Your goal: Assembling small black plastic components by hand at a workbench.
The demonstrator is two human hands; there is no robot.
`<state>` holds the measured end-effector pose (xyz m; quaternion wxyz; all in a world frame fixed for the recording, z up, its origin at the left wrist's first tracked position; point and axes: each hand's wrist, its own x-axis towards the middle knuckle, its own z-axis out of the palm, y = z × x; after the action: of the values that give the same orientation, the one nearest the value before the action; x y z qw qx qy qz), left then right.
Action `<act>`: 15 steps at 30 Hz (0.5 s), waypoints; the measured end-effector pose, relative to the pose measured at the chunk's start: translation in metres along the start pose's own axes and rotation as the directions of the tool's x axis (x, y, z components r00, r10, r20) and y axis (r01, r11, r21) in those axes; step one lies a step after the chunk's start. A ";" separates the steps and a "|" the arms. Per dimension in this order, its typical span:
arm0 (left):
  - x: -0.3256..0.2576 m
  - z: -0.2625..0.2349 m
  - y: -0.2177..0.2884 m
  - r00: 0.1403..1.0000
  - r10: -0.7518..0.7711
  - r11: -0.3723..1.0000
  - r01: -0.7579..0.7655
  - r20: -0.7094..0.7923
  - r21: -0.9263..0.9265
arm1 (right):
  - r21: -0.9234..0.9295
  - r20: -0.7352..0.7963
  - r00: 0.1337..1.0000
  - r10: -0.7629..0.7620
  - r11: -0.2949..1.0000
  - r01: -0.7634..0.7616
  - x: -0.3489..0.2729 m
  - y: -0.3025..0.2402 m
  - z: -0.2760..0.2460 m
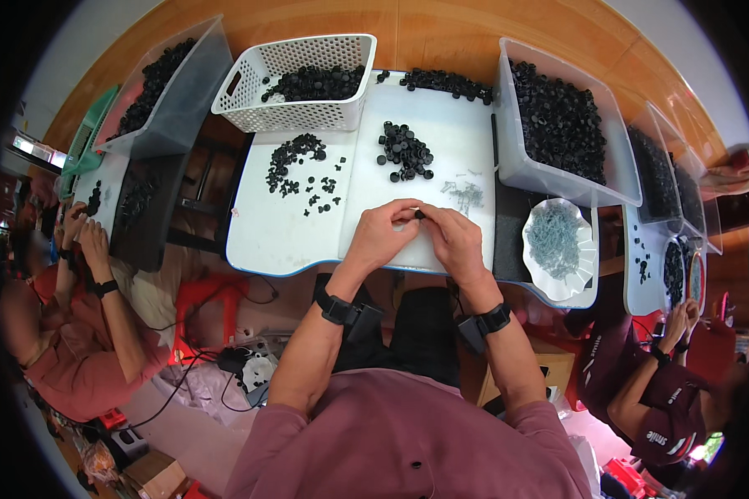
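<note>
Close to the table's front edge, my left hand [384,235] and my right hand [455,239] meet with fingertips pinched together. A small black plastic part [419,214] shows between them, and both hands grip it. Its finer shape is hidden by the fingers. Beyond my hands lies a pile of round black caps [405,152]. Smaller black pieces [295,158] are scattered to the left of that pile. Beside my right hand, thin silvery pins [464,195] lie loose on the white tabletop [366,200].
A white perforated basket [300,114] holds black parts at the back left. To the right stand a clear bin [549,177] of black parts and a white scalloped dish [564,287] of pins. Co-workers [83,349] sit at tables on either side.
</note>
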<state>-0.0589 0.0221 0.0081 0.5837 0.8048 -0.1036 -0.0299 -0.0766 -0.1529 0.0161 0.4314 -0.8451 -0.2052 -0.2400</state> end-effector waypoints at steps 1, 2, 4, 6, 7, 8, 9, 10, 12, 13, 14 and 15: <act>0.002 -0.003 0.003 1.000 0.004 1.000 -0.004 0.002 0.002 | -0.001 -0.005 1.000 -0.001 1.000 0.001 0.000 0.000 0.000; 0.004 -0.005 0.006 0.997 -0.062 0.994 0.066 0.051 -0.090 | -0.008 0.000 1.000 -0.027 1.000 0.027 0.000 0.001 -0.001; 0.007 -0.008 0.009 0.987 -0.118 0.975 0.137 0.111 -0.178 | -0.020 0.000 0.999 -0.052 0.998 0.052 -0.001 0.003 -0.002; 0.008 -0.008 0.010 0.981 -0.143 0.967 0.166 0.129 -0.194 | 0.046 -0.041 0.998 -0.052 0.998 0.054 -0.002 0.004 -0.001; 0.008 -0.009 0.008 0.981 -0.141 0.967 0.165 0.135 -0.193 | 0.042 -0.044 0.998 -0.049 0.998 0.050 -0.002 0.003 -0.001; 0.008 -0.009 0.007 0.983 -0.144 0.967 0.165 0.118 -0.192 | 0.126 -0.053 0.996 0.066 0.990 -0.059 -0.002 0.001 -0.001; 0.007 -0.009 0.005 0.984 -0.148 0.967 0.165 0.101 -0.192 | 0.211 -0.052 0.982 0.180 0.963 -0.165 -0.002 0.000 -0.001; 0.007 -0.007 0.007 0.984 -0.144 0.967 0.163 0.108 -0.193 | 0.205 -0.057 0.981 0.183 0.964 -0.168 -0.002 0.002 -0.004; 0.007 -0.004 0.009 0.987 -0.140 0.977 0.150 0.075 -0.152 | 0.047 -0.333 0.924 0.190 0.982 -0.184 -0.003 0.013 -0.008; 0.006 -0.004 0.008 0.987 -0.139 0.977 0.150 0.080 -0.152 | 0.156 -0.418 0.862 0.286 0.958 -0.243 -0.002 0.016 -0.008; 0.006 -0.003 0.007 0.991 -0.114 0.983 0.123 0.070 -0.137 | 0.153 -0.421 0.860 0.287 0.957 -0.245 -0.002 0.019 -0.008; 0.005 -0.002 0.006 0.994 -0.087 0.988 0.094 0.059 -0.122 | 0.321 -0.462 0.790 0.403 0.907 -0.275 -0.002 0.022 -0.009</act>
<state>-0.0539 0.0214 0.0151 0.6280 0.7695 -0.0804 -0.0844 -0.0686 -0.1721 0.0057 0.6040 -0.7143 0.0473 -0.3504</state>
